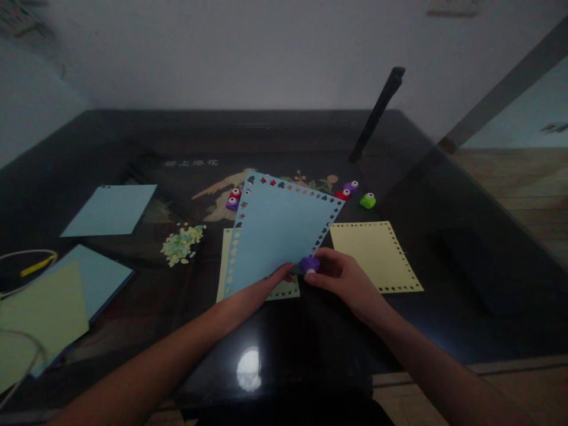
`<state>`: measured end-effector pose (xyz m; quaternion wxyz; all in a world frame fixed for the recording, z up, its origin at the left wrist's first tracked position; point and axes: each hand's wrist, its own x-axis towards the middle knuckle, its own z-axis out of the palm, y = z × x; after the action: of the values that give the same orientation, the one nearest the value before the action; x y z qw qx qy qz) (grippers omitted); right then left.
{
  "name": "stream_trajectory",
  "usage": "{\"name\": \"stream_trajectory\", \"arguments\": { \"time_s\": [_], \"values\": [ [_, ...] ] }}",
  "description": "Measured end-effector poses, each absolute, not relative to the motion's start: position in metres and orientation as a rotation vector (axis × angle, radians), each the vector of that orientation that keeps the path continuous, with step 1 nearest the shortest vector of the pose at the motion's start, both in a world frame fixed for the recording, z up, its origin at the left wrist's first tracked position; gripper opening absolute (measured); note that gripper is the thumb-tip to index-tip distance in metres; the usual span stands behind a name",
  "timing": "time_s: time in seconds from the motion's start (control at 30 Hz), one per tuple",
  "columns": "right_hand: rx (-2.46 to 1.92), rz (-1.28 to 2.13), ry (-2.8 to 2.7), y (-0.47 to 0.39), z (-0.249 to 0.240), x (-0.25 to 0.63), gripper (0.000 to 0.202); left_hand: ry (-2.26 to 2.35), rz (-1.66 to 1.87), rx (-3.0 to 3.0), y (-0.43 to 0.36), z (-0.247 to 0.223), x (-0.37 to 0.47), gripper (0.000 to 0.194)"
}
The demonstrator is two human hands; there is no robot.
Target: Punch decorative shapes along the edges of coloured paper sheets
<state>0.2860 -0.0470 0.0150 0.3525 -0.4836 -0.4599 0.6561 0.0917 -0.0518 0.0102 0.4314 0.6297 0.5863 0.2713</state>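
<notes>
A sheet of light blue paper (284, 225), with shapes such as stars and hearts punched along its edges, is held up off the table. My left hand (280, 277) grips its lower edge, thumb on top and the other fingers mostly hidden. A small purple craft punch (309, 264) sits at the paper's lower right corner, with the fingers of my right hand (339, 272) closed around it. Partly beneath the blue sheet lies a pale yellow-green sheet (284, 290) with punched edges. To the right rests a yellow sheet (373, 254) with holes along its edges.
Other punches lie behind: a green one (368, 201), a red one (343, 194) and purple ones (232, 203). A heap of paper cutouts (181, 244) is at left, near a blue sheet (110, 210) and stacked paper (44, 313). A dark stick (377, 115) stands at back right.
</notes>
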Motion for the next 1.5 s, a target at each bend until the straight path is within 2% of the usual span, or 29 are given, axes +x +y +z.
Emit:
{"name": "stream_trajectory", "arguments": {
  "time_s": [0.13,0.33,0.6,1.5],
  "values": [
    [-1.244,1.699,-1.192,-0.047,0.016,0.286,0.030,1.454,0.672,1.604,-0.052,0.011,0.091,0.034],
    [-1.254,1.658,-1.221,-0.047,0.018,0.286,0.027,1.480,0.678,1.533,-0.051,0.014,0.092,0.024],
    [-1.275,1.649,-1.260,-0.047,0.019,0.286,0.025,1.491,0.633,1.562,-0.051,0.013,0.095,0.034],
    [-1.296,1.620,-1.353,-0.045,0.017,0.289,0.026,1.352,0.562,1.404,-0.051,0.024,0.100,0.030]
  ]
}}
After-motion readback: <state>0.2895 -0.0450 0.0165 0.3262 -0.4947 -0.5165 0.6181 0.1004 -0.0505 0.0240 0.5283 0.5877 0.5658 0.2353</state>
